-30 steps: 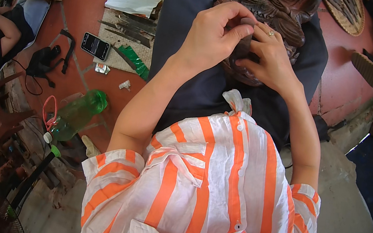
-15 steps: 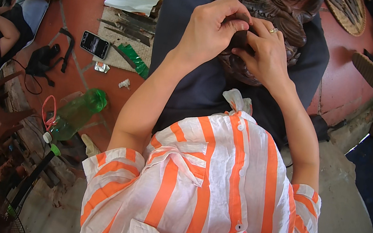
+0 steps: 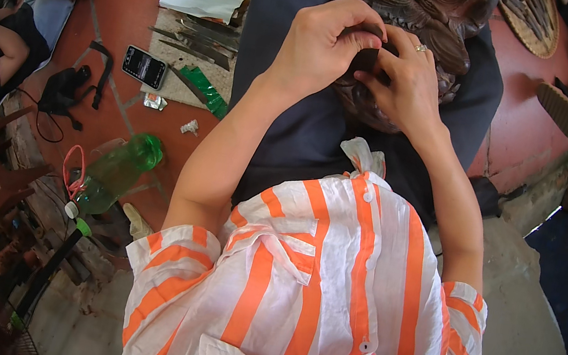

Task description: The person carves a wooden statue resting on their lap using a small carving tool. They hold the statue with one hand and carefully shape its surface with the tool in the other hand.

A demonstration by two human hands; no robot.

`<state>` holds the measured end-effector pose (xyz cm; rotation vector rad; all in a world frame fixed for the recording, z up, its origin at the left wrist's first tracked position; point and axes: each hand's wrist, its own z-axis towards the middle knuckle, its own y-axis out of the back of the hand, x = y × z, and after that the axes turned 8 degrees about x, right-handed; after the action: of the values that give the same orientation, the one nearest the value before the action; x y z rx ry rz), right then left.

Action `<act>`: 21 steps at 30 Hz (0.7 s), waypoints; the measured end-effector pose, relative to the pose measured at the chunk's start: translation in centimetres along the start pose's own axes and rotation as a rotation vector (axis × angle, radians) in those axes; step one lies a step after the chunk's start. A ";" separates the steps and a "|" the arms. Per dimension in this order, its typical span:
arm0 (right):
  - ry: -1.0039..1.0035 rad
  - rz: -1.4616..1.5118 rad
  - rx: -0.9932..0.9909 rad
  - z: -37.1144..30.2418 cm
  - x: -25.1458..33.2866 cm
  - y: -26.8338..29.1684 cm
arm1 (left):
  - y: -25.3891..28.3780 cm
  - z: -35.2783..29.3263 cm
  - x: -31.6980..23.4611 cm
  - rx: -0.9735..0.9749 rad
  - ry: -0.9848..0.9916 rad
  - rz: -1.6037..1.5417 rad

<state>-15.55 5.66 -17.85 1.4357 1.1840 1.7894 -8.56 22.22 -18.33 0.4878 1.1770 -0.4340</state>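
Both hands are on the carved dark wood piece (image 3: 426, 33), which rests in the lap on the dark trousers (image 3: 295, 105). The left hand (image 3: 323, 46) is clenched around a small dark item, maybe an abrasive scrap or tool, can't tell, pressed onto the carving; the right hand (image 3: 407, 78) pinches at the same spot, fingers bracing the relief. Advice: keep strokes short, follow the carved grooves, and steady the piece against the lap. The chisels (image 3: 198, 41) lie on the floor to the left, near a phone (image 3: 144, 67).
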 end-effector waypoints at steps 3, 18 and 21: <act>0.055 0.005 0.013 0.0 0.0 0.5 | 0.4 -0.6 -0.3 0.060 0.126 -0.045; 0.037 0.004 0.057 0.0 0.2 0.6 | 1.4 -0.3 0.6 0.138 0.126 -0.187; 0.025 0.003 0.075 0.0 0.4 0.8 | 1.7 -0.2 0.8 0.179 0.127 -0.208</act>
<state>-15.55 5.62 -17.00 1.4619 1.2747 1.7869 -7.51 23.67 -18.96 0.5559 1.3238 -0.7004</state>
